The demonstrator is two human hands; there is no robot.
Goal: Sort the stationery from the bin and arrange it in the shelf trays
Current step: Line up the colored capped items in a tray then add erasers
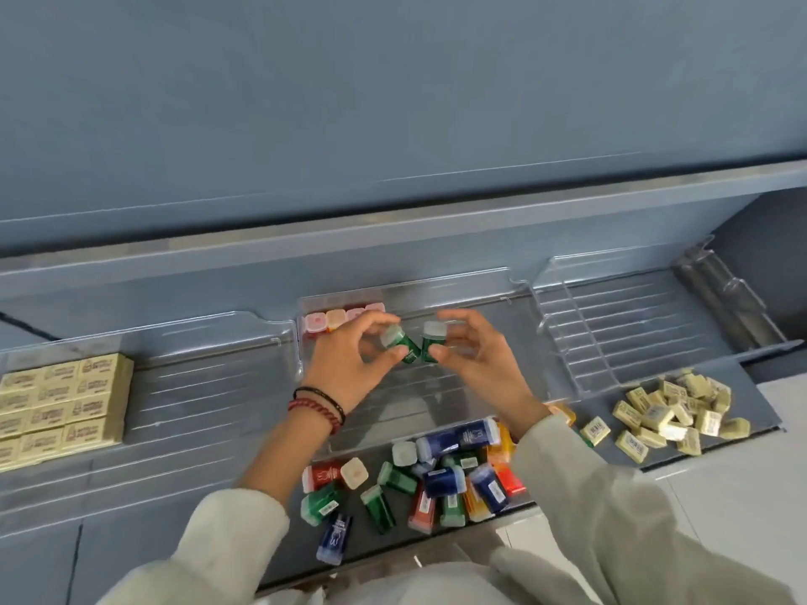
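Two cases were being handled at once here. A green case (401, 344) was pinched between thumb and fingertips of the left hand (349, 360). A second green case (430, 349) was pinched the same way by the right hand (478, 358). Both were held white cap up, nearly touching, just above the clear tray (480, 283) in the middle of the frame.

A row of red cases (338, 320) was lined up in that tray's upper left corner. The loose pile (436, 478) of blue, green, red and orange ones was spread at lower centre. Stacked erasers (61, 395) were seen at the left edge and loose erasers (672, 412) at the right.

Tips, for what it's worth: the greens would probably be best set down upright right beside the red row, caps up and pushed to the back wall so the line is kept straight. The tray floor looked ribbed and the cases looked light, so tipping could be expected. Each one should be let go only once its base is felt flat. One at a time might be neater than both together.
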